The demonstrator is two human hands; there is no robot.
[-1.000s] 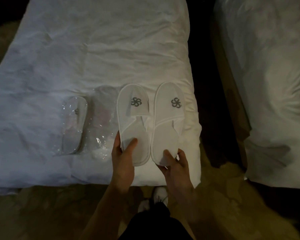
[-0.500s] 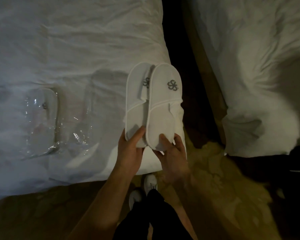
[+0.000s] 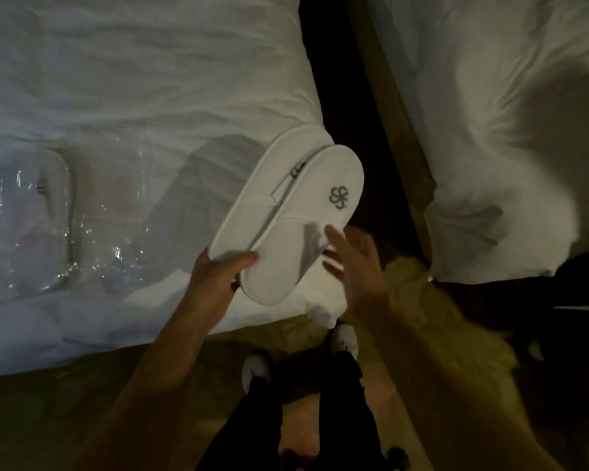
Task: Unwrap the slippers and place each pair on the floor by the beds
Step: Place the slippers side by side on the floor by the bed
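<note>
Two white unwrapped slippers [image 3: 286,215] with a grey emblem are stacked, one overlapping the other, above the right corner of the left bed [image 3: 143,79]. My left hand [image 3: 218,277] grips them at the heel end, thumb on top. My right hand [image 3: 357,263] hovers just right of the slippers, fingers spread, blurred, holding nothing. A second pair of slippers in clear plastic wrap [image 3: 38,219] lies on the left bed at the left. An empty clear wrapper [image 3: 119,226] lies beside it.
A second white bed [image 3: 490,130] stands at the right, with a dark gap [image 3: 340,79] between the two beds. Patterned carpet [image 3: 422,317] lies below. My legs and white shoes [image 3: 257,368] stand at the foot of the left bed.
The two slippers went from side by side on the bed to stacked and lifted in my left hand, tilted right. My right hand let go and opened. The view shifted right.
</note>
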